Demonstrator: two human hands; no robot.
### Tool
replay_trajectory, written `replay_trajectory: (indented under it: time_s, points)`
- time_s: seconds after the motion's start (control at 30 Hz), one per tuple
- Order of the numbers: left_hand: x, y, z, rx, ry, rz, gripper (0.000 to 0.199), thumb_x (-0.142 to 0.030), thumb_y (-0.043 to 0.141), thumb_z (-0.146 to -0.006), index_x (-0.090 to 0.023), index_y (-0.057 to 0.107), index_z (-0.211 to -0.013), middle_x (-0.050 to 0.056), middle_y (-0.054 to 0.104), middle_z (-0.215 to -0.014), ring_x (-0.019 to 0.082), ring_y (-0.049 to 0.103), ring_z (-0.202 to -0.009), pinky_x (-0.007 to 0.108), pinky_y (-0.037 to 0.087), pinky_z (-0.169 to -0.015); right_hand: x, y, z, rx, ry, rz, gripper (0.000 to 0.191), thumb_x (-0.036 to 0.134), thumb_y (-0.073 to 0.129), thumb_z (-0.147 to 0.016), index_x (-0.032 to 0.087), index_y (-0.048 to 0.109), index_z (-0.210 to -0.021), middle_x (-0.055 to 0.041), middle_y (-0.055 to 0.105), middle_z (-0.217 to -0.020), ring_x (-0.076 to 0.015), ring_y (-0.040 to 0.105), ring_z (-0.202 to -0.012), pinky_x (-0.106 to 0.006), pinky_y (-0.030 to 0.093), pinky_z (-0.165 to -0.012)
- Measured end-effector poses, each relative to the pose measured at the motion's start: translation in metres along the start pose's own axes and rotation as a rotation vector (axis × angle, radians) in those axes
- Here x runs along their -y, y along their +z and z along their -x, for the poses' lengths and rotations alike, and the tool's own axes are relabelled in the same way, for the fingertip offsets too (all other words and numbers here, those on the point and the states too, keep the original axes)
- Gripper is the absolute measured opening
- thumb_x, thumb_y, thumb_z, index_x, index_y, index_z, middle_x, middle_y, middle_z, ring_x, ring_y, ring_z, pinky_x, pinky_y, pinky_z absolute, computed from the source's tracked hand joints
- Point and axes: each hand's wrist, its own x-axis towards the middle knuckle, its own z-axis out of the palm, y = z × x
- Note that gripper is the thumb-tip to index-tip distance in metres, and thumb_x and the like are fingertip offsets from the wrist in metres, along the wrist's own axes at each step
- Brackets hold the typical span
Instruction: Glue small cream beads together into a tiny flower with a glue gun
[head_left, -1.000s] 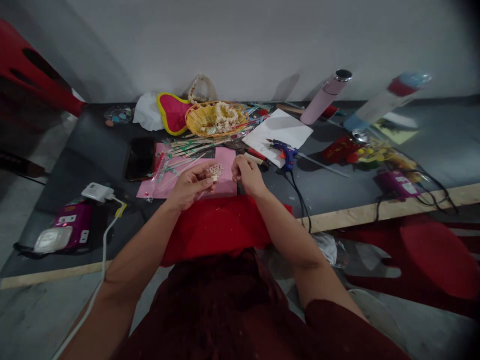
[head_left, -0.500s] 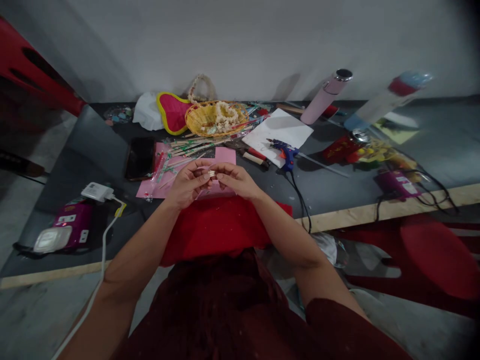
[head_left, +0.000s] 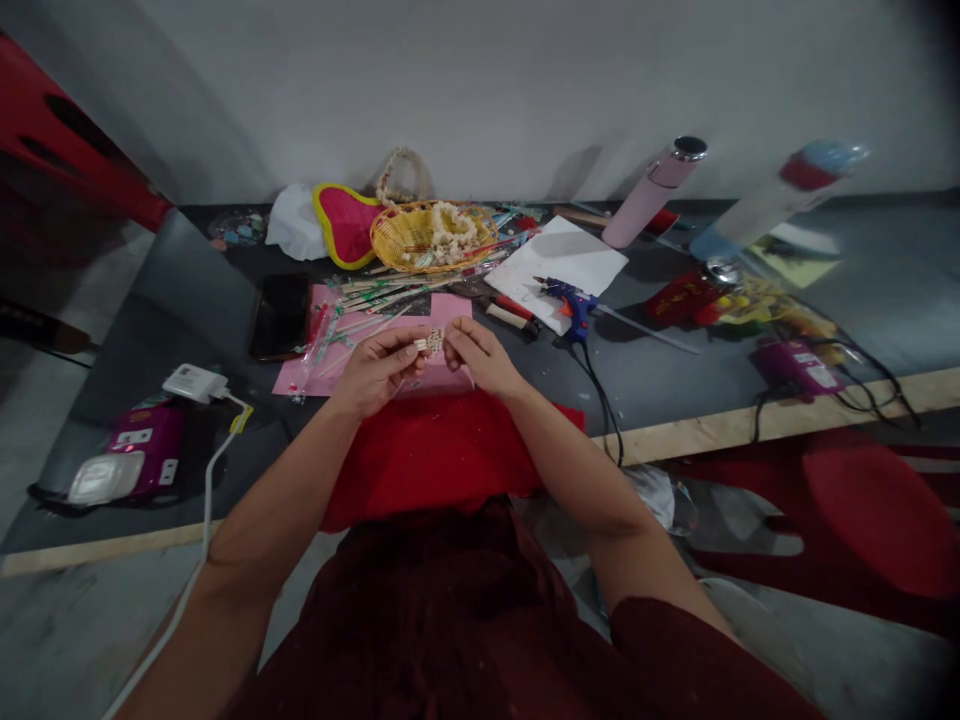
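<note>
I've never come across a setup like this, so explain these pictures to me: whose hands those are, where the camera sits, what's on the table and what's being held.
There is no machine here: these are a person's bare hands, seen from a camera worn on that person's head, looking forward and down. The left hand pinches a small pale piece that looks beaded. The right hand is at its other side; whether it grips too is hard to tell. On the dark table lie pink paper, a phone, a yellow basket, a white sheet and a blue glue gun. A pink flask and a red can are further right.
</note>
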Motion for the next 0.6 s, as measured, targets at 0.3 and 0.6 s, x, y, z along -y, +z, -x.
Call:
replay_trajectory:
  time_s: [0.3, 0.6]
  points:
    - [-0.007, 0.001, -0.001, -0.023, -0.073, 0.107, 0.026, -0.019, 0.075, -0.067, -0.014, 0.064, -0.090, 0.003, 0.066, -0.077, 0.005, 0.060, -0.060, 0.014, 0.050, -0.055, -0.006, -0.006, -0.004, -0.176, 0.067, -0.108, 0.043, 0.056, 0.042, -0.086, 0.021, 0.037, -0.061, 0.0066, 0.038, -0.048, -0.0055, 0.036, -0.040, -0.020, 0.035, -0.042]
    - [-0.007, -0.001, -0.002, -0.048, -0.058, 0.109, 0.040, -0.013, 0.074, -0.066, -0.015, 0.063, -0.105, 0.002, 0.069, -0.077, 0.006, 0.063, -0.060, 0.015, 0.052, -0.058, -0.009, -0.008, -0.006, -0.077, 0.138, -0.349, 0.033, 0.049, 0.065, -0.074, 0.020, 0.055, -0.087, 0.0004, 0.065, -0.082, -0.0070, 0.059, -0.060, -0.024, 0.052, -0.063]
